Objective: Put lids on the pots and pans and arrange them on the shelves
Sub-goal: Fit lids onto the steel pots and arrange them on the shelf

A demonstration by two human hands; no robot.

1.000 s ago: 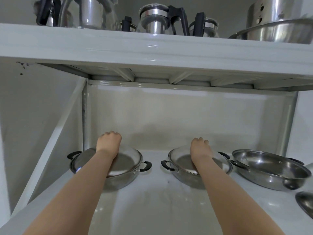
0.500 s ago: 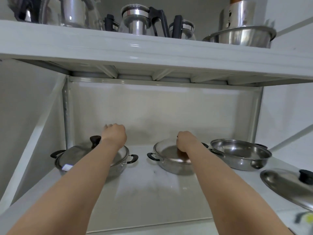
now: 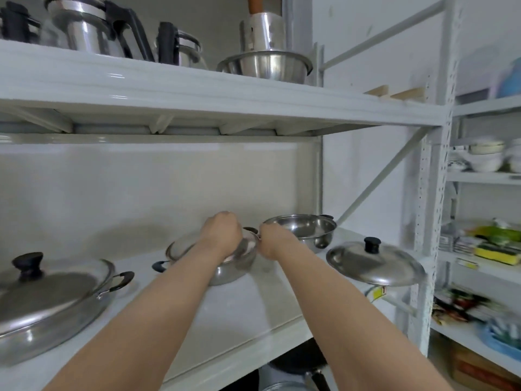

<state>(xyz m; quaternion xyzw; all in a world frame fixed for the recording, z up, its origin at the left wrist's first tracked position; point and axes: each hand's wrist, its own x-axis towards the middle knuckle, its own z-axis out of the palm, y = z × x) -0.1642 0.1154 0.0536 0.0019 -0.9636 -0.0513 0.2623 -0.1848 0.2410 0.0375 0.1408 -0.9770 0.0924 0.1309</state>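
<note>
On the white middle shelf (image 3: 225, 328) stands a small steel pot (image 3: 239, 268) with a glass lid (image 3: 180, 248). My left hand (image 3: 222, 234) is fisted on top of that lid, hiding its knob. My right hand (image 3: 270, 242) is closed at the pot's right-hand black handle. To the left sits a wide steel pan (image 3: 48, 309) with its lid and black knob (image 3: 28, 263) on. Behind on the right is an open steel pot (image 3: 304, 227) without a lid. A loose steel lid (image 3: 375, 266) with a black knob lies at the shelf's right front corner.
The upper shelf (image 3: 197, 91) carries kettles (image 3: 93, 26) and a steel bowl (image 3: 265, 66). Grey shelf uprights (image 3: 434, 193) stand to the right, with a second rack of bowls and packets (image 3: 496, 244) beyond. A dark pan (image 3: 298, 365) sits below the shelf.
My left hand left the wide pan and came over onto the small pot's lid. My right hand slid from the lid top to the pot's right handle. The view swung right.
</note>
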